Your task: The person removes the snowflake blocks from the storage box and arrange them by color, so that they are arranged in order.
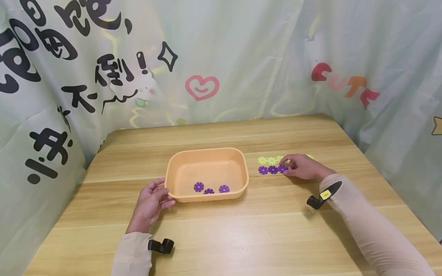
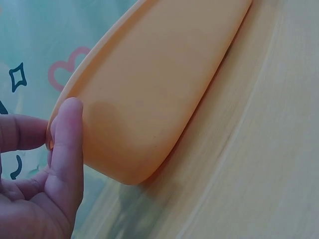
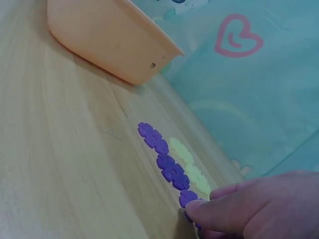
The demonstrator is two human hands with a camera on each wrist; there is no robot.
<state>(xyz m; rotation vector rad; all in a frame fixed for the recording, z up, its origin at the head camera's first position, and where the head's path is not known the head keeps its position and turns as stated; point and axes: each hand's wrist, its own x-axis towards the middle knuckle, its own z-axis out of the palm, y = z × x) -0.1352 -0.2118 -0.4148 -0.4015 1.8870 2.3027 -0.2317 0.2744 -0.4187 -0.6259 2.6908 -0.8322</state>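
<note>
An orange plastic tub (image 1: 207, 198) stands on the table, with three purple snowflake discs (image 1: 198, 187) lying near its front wall. My left hand (image 1: 150, 205) grips the tub's front left corner, thumb on the outside and fingers at the rim. To the right of the tub, more purple discs (image 1: 263, 170) lie in a row. At the right end of that row, my right hand (image 1: 305, 166) pinches a purple snowflake disc (image 3: 188, 197) between thumb and fingers. Part of this disc is hidden by the thumb.
Just behind the purple row runs a row of yellow-green snowflake discs (image 1: 262, 160), partly covered by my right hand. The wooden table (image 1: 241, 237) ends at a printed curtain (image 1: 248, 76) at the back and sides.
</note>
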